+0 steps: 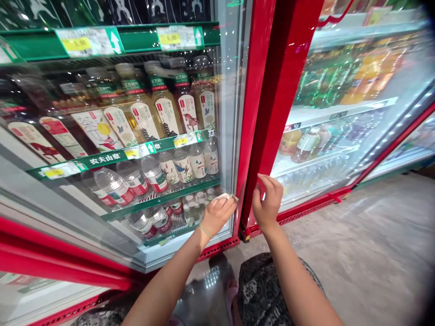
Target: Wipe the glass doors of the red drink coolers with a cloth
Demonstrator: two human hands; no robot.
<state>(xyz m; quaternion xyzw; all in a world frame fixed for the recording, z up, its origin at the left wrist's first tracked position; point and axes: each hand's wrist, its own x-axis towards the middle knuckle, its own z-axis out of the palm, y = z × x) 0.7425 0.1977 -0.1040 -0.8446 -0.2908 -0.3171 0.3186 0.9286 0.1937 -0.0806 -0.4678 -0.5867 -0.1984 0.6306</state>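
My left hand [217, 213] is closed on a small white cloth [224, 196] and presses it against the lower glass of the left fridge door [224, 136], next to its red frame. My right hand [268, 199] curls its fingers round the edge of the red door frame [268, 113] low down. Behind the glass stand tea bottles [163, 108] on a green shelf and water bottles [152, 174] below.
A second fridge door [340, 113] with drinks behind it stands open to the right. Green shelf rails [112, 156] carry price tags. Grey stone floor [356, 253] spreads to the right. My knees in patterned cloth [265, 290] are below.
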